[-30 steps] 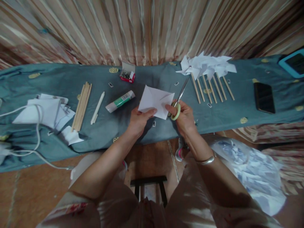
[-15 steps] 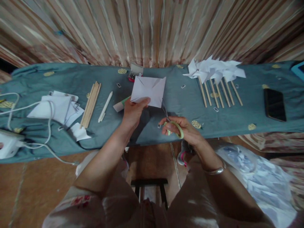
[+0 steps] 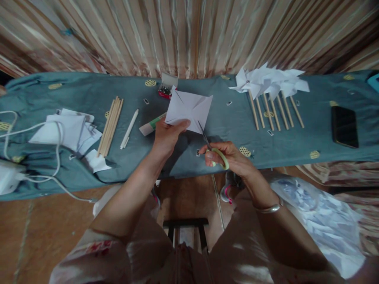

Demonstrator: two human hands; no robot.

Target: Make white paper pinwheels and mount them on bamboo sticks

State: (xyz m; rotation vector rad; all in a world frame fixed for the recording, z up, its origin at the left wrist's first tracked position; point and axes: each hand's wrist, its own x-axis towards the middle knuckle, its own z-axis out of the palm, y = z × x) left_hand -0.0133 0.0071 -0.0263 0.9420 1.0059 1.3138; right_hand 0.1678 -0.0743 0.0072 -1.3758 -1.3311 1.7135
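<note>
A square sheet of white paper (image 3: 190, 107), slit inward from its corners, is pinched at its lower left edge by my left hand (image 3: 168, 136), thumb on top. My right hand (image 3: 226, 157) is closed round the yellow-green handles of a pair of scissors (image 3: 219, 156). The scissor blades lie at the paper's lower right corner, over its surface. Behind the sheet stands a small red open box (image 3: 164, 90) with tiny metal pieces in it. A green and beige box (image 3: 148, 125) lies partly hidden by my left hand.
Left on the cloth-covered table are wooden sticks (image 3: 111, 126), a white pen (image 3: 129, 129), stacked paper (image 3: 69, 128) and a white cable (image 3: 58, 154). Right are paper pinwheels (image 3: 271, 82) on sticks and a black phone (image 3: 345, 126). A plastic bag (image 3: 322, 225) sits below the table.
The scissor blades have moved inward over the paper's lower right corner. The paper appears slightly farther right and turned a little clockwise. The whole view has shifted slightly.
</note>
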